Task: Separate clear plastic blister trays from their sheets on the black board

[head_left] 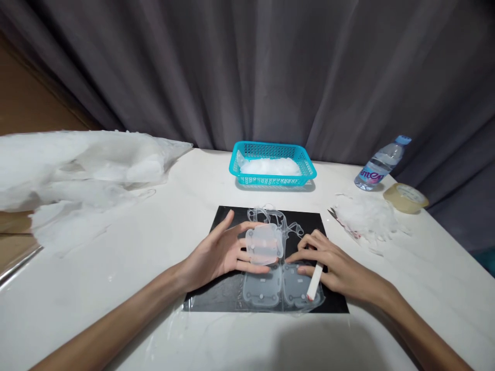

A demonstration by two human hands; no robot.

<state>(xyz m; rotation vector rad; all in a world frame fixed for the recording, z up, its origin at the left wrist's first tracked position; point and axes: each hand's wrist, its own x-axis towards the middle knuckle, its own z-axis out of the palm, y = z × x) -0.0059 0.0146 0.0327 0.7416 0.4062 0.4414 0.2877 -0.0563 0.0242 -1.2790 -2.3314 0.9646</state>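
Observation:
A translucent rounded-square plastic piece [264, 244] lies across the fingers of my left hand [224, 250], its palm turned up and the thumb raised clear of it. My right hand [328, 257] is closed around a slim white handle [315, 281] with a reddish mark at its lower end. The other end of this tool is hidden by my fingers. Under that hand, its fingertips touching the surface, is a clear molded plastic sheet [263, 286] with two rounded-square shapes. Curled clear plastic offcuts [284, 226] lie behind the held piece. A black mat [216, 296] is underneath.
A blue basket [276, 180] with white material in it stands at the back. White plastic bags or film [96, 165] are heaped at the left. To the right are a water bottle [381, 165], a tape roll [406, 198], white scraps [363, 216] and scissors [340, 220].

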